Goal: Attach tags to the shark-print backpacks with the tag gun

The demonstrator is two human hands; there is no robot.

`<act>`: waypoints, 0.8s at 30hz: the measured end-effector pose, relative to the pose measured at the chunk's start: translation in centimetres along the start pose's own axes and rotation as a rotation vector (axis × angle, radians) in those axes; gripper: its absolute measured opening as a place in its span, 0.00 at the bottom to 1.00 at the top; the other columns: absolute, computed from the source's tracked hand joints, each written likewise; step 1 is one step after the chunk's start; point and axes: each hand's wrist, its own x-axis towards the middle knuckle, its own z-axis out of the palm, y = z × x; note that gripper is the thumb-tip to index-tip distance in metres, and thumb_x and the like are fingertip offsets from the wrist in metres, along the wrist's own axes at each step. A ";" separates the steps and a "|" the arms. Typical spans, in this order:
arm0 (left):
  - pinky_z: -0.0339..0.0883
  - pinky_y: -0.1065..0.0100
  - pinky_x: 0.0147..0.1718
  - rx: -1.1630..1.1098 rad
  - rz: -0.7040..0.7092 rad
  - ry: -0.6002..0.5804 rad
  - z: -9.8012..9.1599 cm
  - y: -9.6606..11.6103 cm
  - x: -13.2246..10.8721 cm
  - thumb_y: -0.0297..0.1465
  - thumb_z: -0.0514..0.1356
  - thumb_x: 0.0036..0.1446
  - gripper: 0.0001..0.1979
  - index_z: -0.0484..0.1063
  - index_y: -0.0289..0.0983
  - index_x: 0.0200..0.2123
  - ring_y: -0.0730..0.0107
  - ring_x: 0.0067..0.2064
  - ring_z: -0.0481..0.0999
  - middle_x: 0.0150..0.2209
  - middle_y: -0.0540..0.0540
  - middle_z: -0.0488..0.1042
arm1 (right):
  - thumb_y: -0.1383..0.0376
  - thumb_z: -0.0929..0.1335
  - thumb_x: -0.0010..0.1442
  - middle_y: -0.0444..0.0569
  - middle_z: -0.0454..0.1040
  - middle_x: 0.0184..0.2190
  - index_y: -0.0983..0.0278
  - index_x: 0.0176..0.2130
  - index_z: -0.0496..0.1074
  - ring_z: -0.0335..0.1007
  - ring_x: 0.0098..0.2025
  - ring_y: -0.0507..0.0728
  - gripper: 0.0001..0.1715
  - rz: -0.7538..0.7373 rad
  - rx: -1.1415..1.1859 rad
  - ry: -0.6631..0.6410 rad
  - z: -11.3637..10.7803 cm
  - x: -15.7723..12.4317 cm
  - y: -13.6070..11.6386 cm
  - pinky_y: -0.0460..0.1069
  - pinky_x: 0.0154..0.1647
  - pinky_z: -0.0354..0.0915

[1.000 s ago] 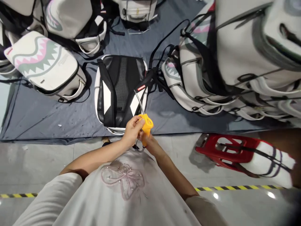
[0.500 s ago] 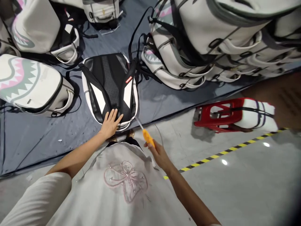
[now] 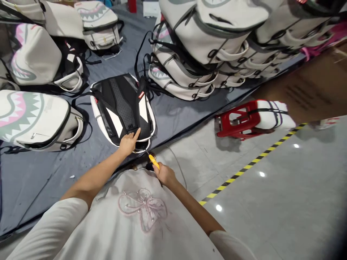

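Note:
A white backpack with a black padded back panel (image 3: 123, 103) lies with its straps upward on the grey cloth near the front edge. My left hand (image 3: 128, 144) rests on its bottom end; the fingers are bent against the fabric and one digit sticks out across the black padding. In my right hand (image 3: 166, 174) is a tool with a yellow handle (image 3: 154, 161) and a thin metal shaft. Its tip meets the backpack's lower right corner, beside a dark gap along the bottom edge. The exact kind of tool is too small to tell.
Left of it lies another backpack with a shark-mouth print (image 3: 35, 115). Stacked white backpacks (image 3: 187, 57) stand at the right. On the floor are a red stool (image 3: 238, 119), a cardboard box (image 3: 303, 86) and yellow-black tape (image 3: 252, 164).
My left hand's spread fingers have bent against the backpack's bottom end. The right hand has brought the tool left, nearer the bottom edge. The camera view has shifted too.

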 end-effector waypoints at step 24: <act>0.66 0.58 0.54 -0.584 -0.295 0.546 -6.0 7.3 8.7 0.20 0.58 0.51 0.41 0.56 0.44 0.68 0.55 0.46 0.78 0.46 0.44 0.79 | 0.52 0.53 0.68 0.52 0.76 0.27 0.61 0.40 0.72 0.74 0.29 0.62 0.26 -0.243 0.161 0.263 -6.9 2.9 3.4 0.51 0.28 0.60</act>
